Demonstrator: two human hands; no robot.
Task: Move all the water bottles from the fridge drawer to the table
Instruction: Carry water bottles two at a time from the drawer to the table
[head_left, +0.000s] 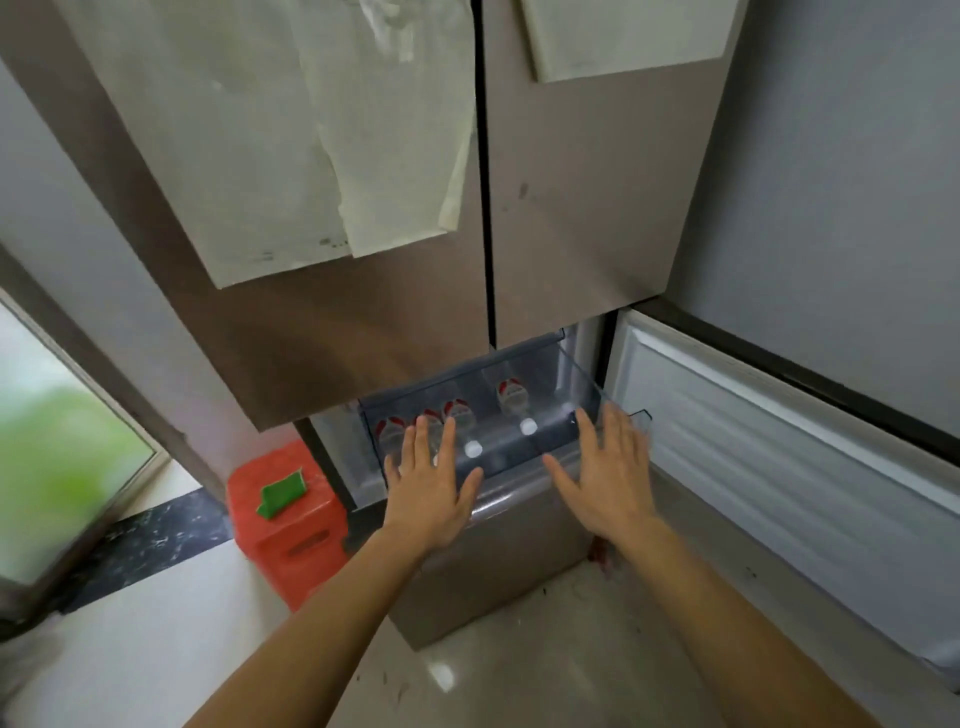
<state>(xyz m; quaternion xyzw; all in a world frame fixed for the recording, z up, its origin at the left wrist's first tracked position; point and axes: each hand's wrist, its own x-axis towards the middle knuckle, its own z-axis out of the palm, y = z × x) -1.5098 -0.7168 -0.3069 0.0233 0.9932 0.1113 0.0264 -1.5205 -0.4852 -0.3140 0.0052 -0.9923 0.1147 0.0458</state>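
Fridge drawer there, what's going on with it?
A person is reaching both hands toward the clear fridge drawer, which is pulled out under the closed upper doors. The left hand and right hand are open, fingers spread at its front edge, holding nothing. Several water bottles with red labels lie inside. No bottle has been picked up yet, and no table is in view.

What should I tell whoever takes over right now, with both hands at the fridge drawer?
Left hand: open, empty, fingers spread at the front of the clear drawer.
Right hand: open, empty, at the drawer's right front corner.
Water bottles: at least four with red-and-white labels lie in the pulled-out drawer, three on the left, one apart on the right.
Done: lower fridge door is open, drawer is out.
Left: every bottle in view still has to go to the table, which is not in view.
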